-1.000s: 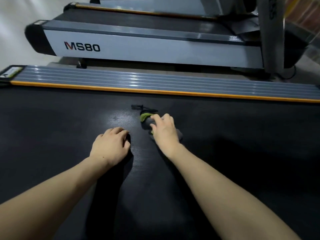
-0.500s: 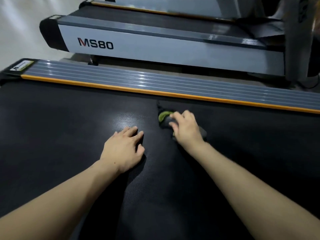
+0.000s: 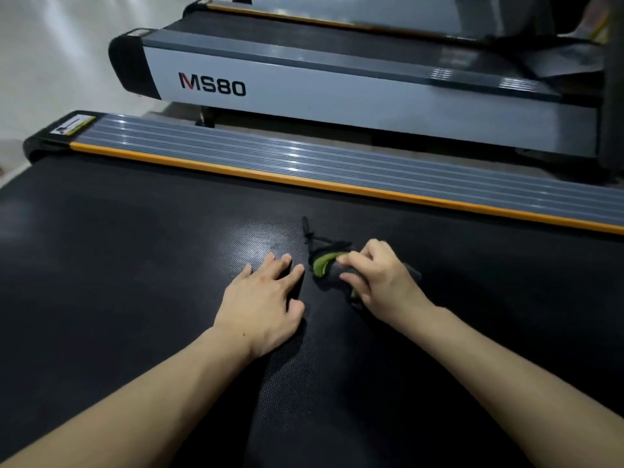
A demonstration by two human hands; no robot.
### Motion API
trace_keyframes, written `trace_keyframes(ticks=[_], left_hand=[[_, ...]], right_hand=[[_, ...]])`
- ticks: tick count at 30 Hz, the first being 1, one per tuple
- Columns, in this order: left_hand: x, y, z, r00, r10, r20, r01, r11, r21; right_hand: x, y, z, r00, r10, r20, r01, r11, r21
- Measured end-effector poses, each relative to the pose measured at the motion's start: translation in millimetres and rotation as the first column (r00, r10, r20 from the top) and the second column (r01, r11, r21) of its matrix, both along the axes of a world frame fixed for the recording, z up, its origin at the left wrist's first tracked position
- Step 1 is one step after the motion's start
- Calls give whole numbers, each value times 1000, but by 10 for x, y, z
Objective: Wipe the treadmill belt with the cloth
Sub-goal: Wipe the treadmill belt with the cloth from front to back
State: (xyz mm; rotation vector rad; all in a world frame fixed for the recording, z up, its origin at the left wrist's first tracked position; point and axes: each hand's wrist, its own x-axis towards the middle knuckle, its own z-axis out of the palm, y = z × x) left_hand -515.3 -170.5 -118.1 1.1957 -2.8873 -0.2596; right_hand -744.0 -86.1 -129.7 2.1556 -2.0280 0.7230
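On the left of the head view, one left hand (image 3: 266, 305) lies palm-down on the black treadmill belt (image 3: 101, 271), its fingers (image 3: 287, 265) straight, a little spread, flat on the textured surface and holding nothing. A pale sheen of reflected light sits on the belt just beyond those fingertips. Just beside it, to the right and not touching, one right hand (image 3: 381, 282) presses down on the single cloth (image 3: 326, 266), its fingers curled over the bundle and pinching it against the belt. The cloth is dark with a green fold showing at its left end; it is bunched up, its long axis running roughly left to right across the belt, the green end pointing toward the left hand. A thin dark strand trails from it away from the person, toward the orange strip (image 3: 337, 187). Both forearms are bare.

Beyond the belt runs one orange strip and one grey ribbed side rail (image 3: 337, 163), slanting down to the right, with a small yellow label at its left end. Behind that stands a second treadmill (image 3: 337, 99), its grey side panel marked MS80, and part of a third treadmill (image 3: 337, 18) shows at the top edge. Three treadmills in all, two hands, one cloth
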Motion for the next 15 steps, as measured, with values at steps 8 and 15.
trace_keyframes(ticks=[8, 15], left_hand=[[14, -10, 48, 1000, 9, 13, -10, 998, 58], [71, -154, 174, 996, 90, 7, -89, 953, 290]], right_hand=[[-218, -1043, 80, 932, -353, 84, 354, 935, 9], [576, 514, -8, 988, -111, 106, 113, 993, -19]])
